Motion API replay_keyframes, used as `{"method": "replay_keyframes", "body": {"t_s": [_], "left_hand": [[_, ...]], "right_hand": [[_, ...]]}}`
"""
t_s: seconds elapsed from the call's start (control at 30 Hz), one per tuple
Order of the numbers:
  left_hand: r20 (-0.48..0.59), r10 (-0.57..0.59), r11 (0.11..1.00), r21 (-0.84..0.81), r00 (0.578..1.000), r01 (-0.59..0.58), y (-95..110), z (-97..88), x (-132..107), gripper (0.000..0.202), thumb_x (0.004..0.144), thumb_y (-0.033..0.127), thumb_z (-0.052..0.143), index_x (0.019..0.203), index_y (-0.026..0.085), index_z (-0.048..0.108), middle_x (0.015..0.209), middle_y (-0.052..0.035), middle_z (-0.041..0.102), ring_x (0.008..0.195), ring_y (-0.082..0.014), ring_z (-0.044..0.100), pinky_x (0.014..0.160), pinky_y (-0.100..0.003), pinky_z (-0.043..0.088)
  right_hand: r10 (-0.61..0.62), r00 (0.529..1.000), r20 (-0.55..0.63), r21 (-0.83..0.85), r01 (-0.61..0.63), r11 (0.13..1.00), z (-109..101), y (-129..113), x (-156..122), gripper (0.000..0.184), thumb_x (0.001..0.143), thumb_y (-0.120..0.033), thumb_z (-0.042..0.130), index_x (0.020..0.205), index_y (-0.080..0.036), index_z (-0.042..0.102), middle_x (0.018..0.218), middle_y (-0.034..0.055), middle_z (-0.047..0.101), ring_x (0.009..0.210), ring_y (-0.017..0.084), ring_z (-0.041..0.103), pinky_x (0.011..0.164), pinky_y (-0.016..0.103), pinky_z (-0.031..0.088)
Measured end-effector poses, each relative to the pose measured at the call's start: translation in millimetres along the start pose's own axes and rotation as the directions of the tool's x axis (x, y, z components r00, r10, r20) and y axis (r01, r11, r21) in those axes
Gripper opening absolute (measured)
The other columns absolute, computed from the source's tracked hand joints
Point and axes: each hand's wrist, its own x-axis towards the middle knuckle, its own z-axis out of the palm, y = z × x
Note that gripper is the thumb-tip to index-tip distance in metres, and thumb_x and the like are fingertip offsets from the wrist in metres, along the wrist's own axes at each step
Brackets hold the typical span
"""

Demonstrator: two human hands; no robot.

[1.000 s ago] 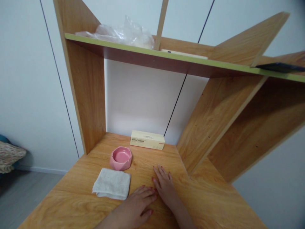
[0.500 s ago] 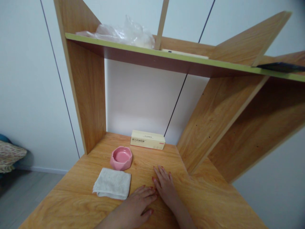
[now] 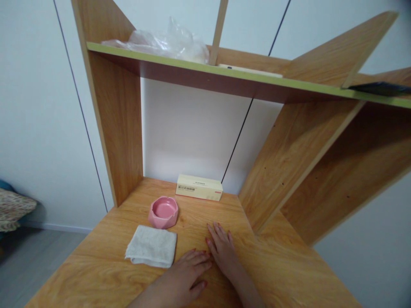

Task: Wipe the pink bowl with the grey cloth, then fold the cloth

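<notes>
Both hands rest flat on the wooden desk (image 3: 276,278) and hold nothing. My left hand (image 3: 188,273) lies with fingers stretched out, its fingertips close to the right hand's thumb; I cannot tell whether they touch. My right hand (image 3: 224,250) points away from me with its fingers extended. Left of my left hand is a folded white cloth (image 3: 152,246). Just behind the cloth stands a pink faceted ashtray (image 3: 163,212) with notches in its rim. At the back of the desk, a long cream box (image 3: 199,188) with dark printed characters sits near the wall.
Above the desk runs a shelf (image 3: 212,70) with a green edge, carrying a clear plastic bag (image 3: 170,45) and a dark flat object (image 3: 380,89). Upright wooden panels stand at the left (image 3: 117,132) and right (image 3: 292,158). Patterned fabric (image 3: 14,207) shows at the far left.
</notes>
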Motion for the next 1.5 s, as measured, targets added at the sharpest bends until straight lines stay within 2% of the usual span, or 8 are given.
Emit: {"method": "replay_keyframes", "body": {"t_s": [0.37,1.03,1.5], "left_hand": [[-0.04,0.036,0.999,-0.014,0.999,-0.037,-5.9,4.9,-0.4,0.055,0.077,0.017,0.049,0.13,0.027,0.036,0.136,-0.0009,0.037,0.125,-0.0208,0.03,0.105,-0.04,0.022],[-0.016,0.02,1.0,-0.009,1.0,-0.02,-3.1,1.8,-0.4,0.055,0.077,0.016,0.049,0.129,0.027,0.036,0.137,-0.001,0.036,0.126,-0.0193,0.029,0.106,-0.038,0.021],[-0.022,0.019,1.0,-0.02,1.0,-0.02,-2.8,2.3,-0.5,0.056,0.075,0.015,0.05,0.129,0.027,0.038,0.137,-0.0009,0.037,0.126,-0.0195,0.03,0.106,-0.039,0.022]], "right_hand": [[0.003,1.0,0.016,-0.005,-0.003,1.0,-2.3,-1.2,-0.1,0.049,0.086,-0.036,0.025,0.131,-0.019,0.037,0.139,0.0066,0.032,0.13,0.021,0.021,0.104,0.045,0.017],[0.001,1.0,-0.008,0.0,-0.001,1.0,1.2,0.2,0.2,0.048,0.087,-0.035,0.025,0.13,-0.021,0.037,0.139,0.0064,0.033,0.13,0.021,0.021,0.103,0.045,0.018],[0.008,1.0,0.03,0.006,-0.008,1.0,-3.3,-2.0,-0.4,0.049,0.087,-0.035,0.024,0.132,-0.019,0.035,0.14,0.0065,0.03,0.131,0.021,0.019,0.104,0.045,0.016]]}}
